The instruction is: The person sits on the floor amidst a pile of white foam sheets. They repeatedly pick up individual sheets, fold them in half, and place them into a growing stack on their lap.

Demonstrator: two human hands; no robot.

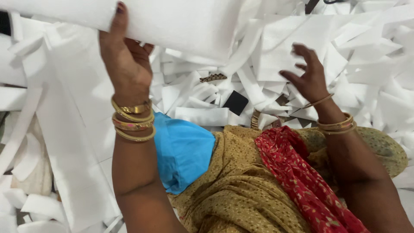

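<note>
My left hand point(125, 56) is raised at upper left and grips the lower edge of a large white foam sheet point(181, 21) that spans the top of the view, thumb over its front. My right hand point(307, 73) hovers at right with fingers spread and holds nothing, just above a heap of white foam strips and offcuts point(276, 51). Both wrists carry gold bangles. My lap, in mustard cloth with a red patterned scarf point(297, 168), fills the lower middle.
White foam strips and sheets point(73, 142) cover the whole surround, with long pieces down the left side. A blue cloth point(183, 151) lies on my lap. A small black square point(235, 102) and a brown braided piece point(212, 77) sit among the scraps.
</note>
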